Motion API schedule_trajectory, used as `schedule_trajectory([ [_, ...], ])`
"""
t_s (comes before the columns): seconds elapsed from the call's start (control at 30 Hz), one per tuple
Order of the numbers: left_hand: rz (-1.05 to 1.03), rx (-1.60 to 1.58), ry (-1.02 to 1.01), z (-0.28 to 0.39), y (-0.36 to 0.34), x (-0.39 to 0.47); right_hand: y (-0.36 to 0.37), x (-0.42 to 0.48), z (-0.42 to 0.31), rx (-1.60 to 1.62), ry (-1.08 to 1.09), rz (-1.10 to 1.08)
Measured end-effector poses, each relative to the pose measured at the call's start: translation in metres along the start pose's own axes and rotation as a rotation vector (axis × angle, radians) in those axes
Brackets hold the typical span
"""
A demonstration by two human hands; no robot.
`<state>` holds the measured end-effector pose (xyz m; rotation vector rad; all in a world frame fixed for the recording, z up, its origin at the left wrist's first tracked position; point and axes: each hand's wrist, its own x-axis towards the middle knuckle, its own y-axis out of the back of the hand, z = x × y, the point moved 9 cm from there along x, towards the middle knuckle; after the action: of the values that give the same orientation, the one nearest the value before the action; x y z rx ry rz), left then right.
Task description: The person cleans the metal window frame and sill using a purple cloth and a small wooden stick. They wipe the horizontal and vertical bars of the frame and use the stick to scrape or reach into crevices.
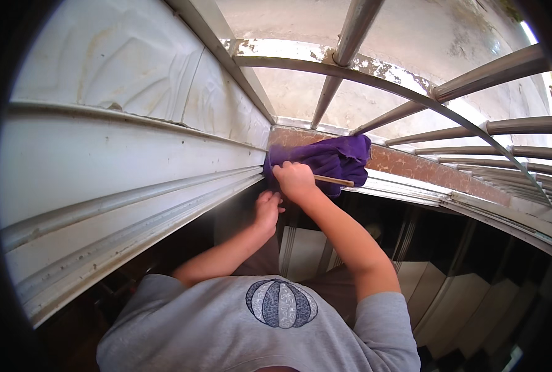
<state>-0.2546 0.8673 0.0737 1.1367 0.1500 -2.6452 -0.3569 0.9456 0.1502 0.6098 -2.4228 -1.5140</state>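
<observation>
My right hand (pixel 295 180) is closed around a thin wooden stick (pixel 334 180). One end of the stick juts out to the right, while its other end is hidden by the hand and cloth. Beneath it, a bunched purple cloth (pixel 334 156) covers the corner of the window sill and hangs partly over the inner edge. My left hand (pixel 267 209) is just below, its fingers curled by the cloth's lower left edge. Whether those fingers pinch the cloth is not clear. The window track (pixel 397 186) runs along the sill from the cloth to the right.
A white window frame (pixel 118 190) with raised rails rises at the left, beside stained pale tiles (pixel 118 65). Metal security bars (pixel 392 116) and a curved, peeling crossbar (pixel 299 56) stand outside. Brown stone ledge (pixel 424 169) lies behind the track. Pale ribbed panels (pixel 448 293) are below, right.
</observation>
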Motion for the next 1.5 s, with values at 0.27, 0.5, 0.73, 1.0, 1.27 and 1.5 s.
schedule_trajectory([
  [0.27, -0.084, -0.166, -0.020, 0.001, -0.015, -0.015, 0.010, -0.015, 0.024, 0.167, 0.017, 0.055],
  [0.5, -0.030, -0.209, -0.018, 0.003, -0.003, -0.011, -0.004, -0.005, -0.008, 0.034, 0.068, -0.146],
  [0.73, -0.054, -0.185, 0.014, 0.008, -0.006, -0.013, -0.018, 0.009, -0.035, -0.103, -0.129, -0.420],
  [1.0, -0.065, -0.175, 0.041, 0.006, -0.010, -0.008, -0.007, -0.005, -0.009, -0.071, -0.135, -0.398],
  [1.27, -0.112, -0.177, 0.039, -0.003, -0.002, 0.000, -0.021, -0.009, -0.017, 0.040, -0.211, -0.259],
  [1.5, -0.105, -0.147, 0.063, 0.001, -0.015, -0.018, 0.001, -0.012, -0.001, -0.015, -0.130, -0.256],
])
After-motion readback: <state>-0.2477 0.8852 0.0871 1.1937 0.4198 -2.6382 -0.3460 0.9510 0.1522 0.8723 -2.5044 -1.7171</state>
